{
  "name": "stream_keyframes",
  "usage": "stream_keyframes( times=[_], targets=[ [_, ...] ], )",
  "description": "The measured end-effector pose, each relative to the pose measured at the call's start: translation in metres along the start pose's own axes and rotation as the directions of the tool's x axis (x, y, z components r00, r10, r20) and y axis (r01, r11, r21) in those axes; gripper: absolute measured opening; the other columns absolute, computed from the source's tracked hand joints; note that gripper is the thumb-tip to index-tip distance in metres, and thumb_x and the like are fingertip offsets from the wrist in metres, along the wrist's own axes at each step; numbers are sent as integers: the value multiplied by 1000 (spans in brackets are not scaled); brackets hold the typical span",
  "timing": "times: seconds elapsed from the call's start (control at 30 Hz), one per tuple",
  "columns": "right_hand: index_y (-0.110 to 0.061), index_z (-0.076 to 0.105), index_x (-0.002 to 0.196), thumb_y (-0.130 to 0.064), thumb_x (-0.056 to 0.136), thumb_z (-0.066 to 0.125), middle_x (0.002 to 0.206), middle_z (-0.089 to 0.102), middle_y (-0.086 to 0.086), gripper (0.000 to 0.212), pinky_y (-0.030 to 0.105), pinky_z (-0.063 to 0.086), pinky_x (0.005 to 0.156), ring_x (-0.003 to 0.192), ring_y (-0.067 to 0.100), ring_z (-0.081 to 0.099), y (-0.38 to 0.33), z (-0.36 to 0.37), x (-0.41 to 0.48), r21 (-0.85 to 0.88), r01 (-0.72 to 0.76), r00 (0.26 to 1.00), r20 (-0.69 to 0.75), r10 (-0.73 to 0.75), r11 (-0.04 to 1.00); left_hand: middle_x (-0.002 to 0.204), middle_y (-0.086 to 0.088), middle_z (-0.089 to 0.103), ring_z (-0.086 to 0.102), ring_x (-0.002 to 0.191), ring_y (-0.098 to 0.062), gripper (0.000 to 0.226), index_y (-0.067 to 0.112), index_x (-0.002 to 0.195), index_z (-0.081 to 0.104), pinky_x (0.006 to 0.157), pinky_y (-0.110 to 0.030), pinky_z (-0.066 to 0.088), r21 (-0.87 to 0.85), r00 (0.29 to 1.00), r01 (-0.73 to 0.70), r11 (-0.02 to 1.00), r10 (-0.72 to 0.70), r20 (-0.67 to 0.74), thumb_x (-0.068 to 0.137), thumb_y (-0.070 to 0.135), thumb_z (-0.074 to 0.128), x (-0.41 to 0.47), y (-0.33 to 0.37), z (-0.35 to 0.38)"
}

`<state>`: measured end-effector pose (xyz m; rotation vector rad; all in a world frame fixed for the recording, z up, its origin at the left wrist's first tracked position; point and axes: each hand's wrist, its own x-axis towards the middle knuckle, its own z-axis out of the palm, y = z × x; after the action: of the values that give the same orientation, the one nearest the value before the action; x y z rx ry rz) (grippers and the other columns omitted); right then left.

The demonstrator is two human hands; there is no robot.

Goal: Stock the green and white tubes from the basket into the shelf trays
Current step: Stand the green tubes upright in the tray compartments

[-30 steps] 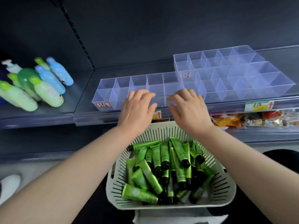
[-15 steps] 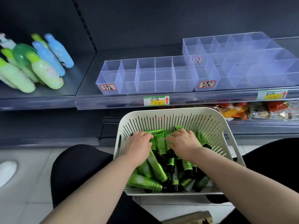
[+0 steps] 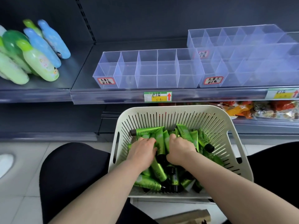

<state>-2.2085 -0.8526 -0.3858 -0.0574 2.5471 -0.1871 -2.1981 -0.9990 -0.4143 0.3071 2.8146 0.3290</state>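
— So, where does everything sit?
— The shelf [image 3: 84, 78] runs across ahead of me. The clear trays [image 3: 146, 70] stand on it, with none of the tubes in them yet. The basket [image 3: 174, 109] is below, close in front of me, and the tubes [image 3: 159, 170] are heaped inside it.
— Which way do they lie?
— Mostly lengthwise away from me, with the black caps toward me. A few lie crosswise at the back. The trays are up and forward from both hands.
— And your hands?
— My left hand [image 3: 142, 151] and right hand [image 3: 180, 150] are side by side in the heap, fingers curled round tubes. The left is nearer the left tray.
— Anything hidden?
— My fingertips are buried, so I can't tell how many tubes each holds. The writing on the tray labels [image 3: 106, 81] is hard to make out.
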Motion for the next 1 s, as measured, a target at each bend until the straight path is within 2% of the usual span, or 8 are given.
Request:
stream_keyframes(
  times=[0.23,0.37,0.47,0.6,0.67,0.73,0.87,1.0],
  targets=[
    [-12,58,77,-40,74,63,75,60,1,29,23,38,50,69,20,57,38,-14,-6,229,27,1000,-21,-22,973,127,3,58,51,118,-16,36,23,133,51,98,-40,46,-177,996,91,980,-90,14,100,37,45,3,3,-11],
    [-19,57,83,-47,73,62,80,63,-2,30,29,50,64,75,17,61,69,-37,-16,265,28,996,-90,-4,964,116,1,63,57,107,-19,28,21,118,63,90,-39,49,-170,992,125,977,-126,6,100,35,45,21,13,-18],
    [-25,49,79,-51,82,61,83,57,-5,29,29,43,64,76,16,56,81,-48,-22,267,81,990,-134,-47,960,106,-5,63,54,104,-26,25,17,107,64,88,-41,47,-9,981,191,982,-190,29,100,33,46,33,29,-26],
    [-23,50,93,-29,82,68,87,61,-6,21,32,51,69,79,15,60,88,-37,-19,575,117,988,-146,-38,809,108,-8,60,47,115,-29,5,14,87,59,100,-44,40,293,948,221,930,-275,158,87,9,57,39,61,-24],
    [-24,48,97,-19,79,68,88,60,-5,27,33,50,70,82,20,61,90,-32,-15,538,153,979,-195,-54,829,113,-11,59,46,120,-31,21,11,97,60,107,-46,36,338,941,216,916,-288,179,79,2,59,38,77,-19],
    [-22,51,105,-19,79,68,93,62,-4,32,31,47,71,85,21,59,91,-28,-11,507,180,967,-247,-58,843,121,-16,58,45,126,-33,46,8,125,53,110,-45,34,325,933,242,914,-312,180,81,-2,57,41,85,-14],
    [-14,56,96,-41,90,58,86,62,1,28,31,44,64,76,20,59,92,-27,-5,585,174,955,-296,8,792,98,-8,60,59,89,-26,52,6,139,35,73,-35,49,73,871,446,892,-451,194,91,5,54,54,91,-6],
    [-14,50,80,-43,91,56,87,52,2,31,31,39,64,75,19,51,96,-31,-3,549,182,929,-369,41,816,107,-10,59,59,89,-25,49,6,132,41,67,-32,48,-22,835,517,856,-498,234,88,11,62,57,92,-6]
  ],
)
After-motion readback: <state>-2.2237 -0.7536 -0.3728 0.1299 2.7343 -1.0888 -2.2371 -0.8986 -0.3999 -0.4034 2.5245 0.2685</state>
